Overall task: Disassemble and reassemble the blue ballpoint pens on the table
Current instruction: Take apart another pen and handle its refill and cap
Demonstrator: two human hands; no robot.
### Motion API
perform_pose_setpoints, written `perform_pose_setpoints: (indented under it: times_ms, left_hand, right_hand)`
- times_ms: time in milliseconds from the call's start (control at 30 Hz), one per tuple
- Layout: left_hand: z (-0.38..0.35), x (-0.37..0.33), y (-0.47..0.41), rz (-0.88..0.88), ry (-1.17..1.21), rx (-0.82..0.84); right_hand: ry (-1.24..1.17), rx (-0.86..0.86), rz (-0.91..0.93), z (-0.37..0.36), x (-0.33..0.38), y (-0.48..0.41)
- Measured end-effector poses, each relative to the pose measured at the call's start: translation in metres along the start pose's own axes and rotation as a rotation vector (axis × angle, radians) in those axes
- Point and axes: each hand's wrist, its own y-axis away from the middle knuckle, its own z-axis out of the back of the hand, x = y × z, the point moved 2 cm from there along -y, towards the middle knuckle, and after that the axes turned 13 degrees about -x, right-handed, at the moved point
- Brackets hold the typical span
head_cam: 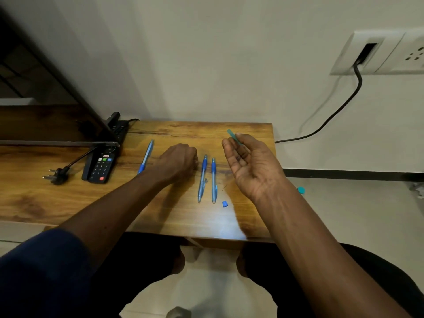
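Observation:
Three blue ballpoint pens lie on the wooden table (pixel 68 203): one (pixel 146 156) to the left of my left hand, two side by side (pixel 202 177) (pixel 214 180) in the middle. My left hand (pixel 177 162) rests as a fist on the table between them, and whether it holds anything is hidden. My right hand (pixel 250 161) is raised, palm up, pinching a translucent teal pen piece (pixel 233 136) between thumb and fingers. A small blue cap piece (pixel 225 204) and a tiny spring (pixel 205 180) lie near the two pens.
A black remote (pixel 103 166) and a loose plug (pixel 56 176) lie at the left, under a dark screen edge (pixel 57 143). A wall socket (pixel 376 53) with a black cable is at the right. A teal bit (pixel 301 190) lies on the floor beyond the table's right edge.

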Motion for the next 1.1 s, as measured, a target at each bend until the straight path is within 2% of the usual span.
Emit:
perform_pose_setpoints:
  times_ms: [67, 200, 267, 500, 667, 733, 900, 1100]
  left_hand:
    - [-0.001, 0.006, -0.002, 0.043, 0.097, 0.03]
    - [0.012, 0.027, 0.001, 0.315, 0.696, 0.105]
    - [0.018, 0.032, 0.005, 0.387, 0.901, 0.129]
    - [0.032, 0.021, 0.013, 0.444, 1.328, 0.143]
    - [0.064, -0.005, 0.023, 0.385, 1.625, 0.035]
    - [0.078, -0.014, 0.029, 0.329, 1.673, 0.01]
    - [0.1, -0.033, 0.043, 0.087, 1.506, -0.032]
    - [0.099, -0.042, 0.043, 0.077, 1.392, -0.183]
  right_hand:
    - [0.004, 0.003, 0.0, 0.0, 0.001, 0.0]
    - [0.003, -0.005, 0.016, -0.002, 0.006, 0.0]
    - [-0.005, -0.012, 0.024, -0.004, 0.008, 0.0]
    - [-0.002, -0.015, 0.035, -0.008, 0.007, -0.001]
    - [0.0, -0.023, 0.038, -0.008, 0.004, -0.003]
    - [0.005, -0.018, 0.038, -0.007, 0.003, -0.004]
    - [0.031, -0.019, 0.054, -0.007, 0.001, -0.004]
    - [0.049, -0.016, 0.058, -0.01, -0.001, -0.003]
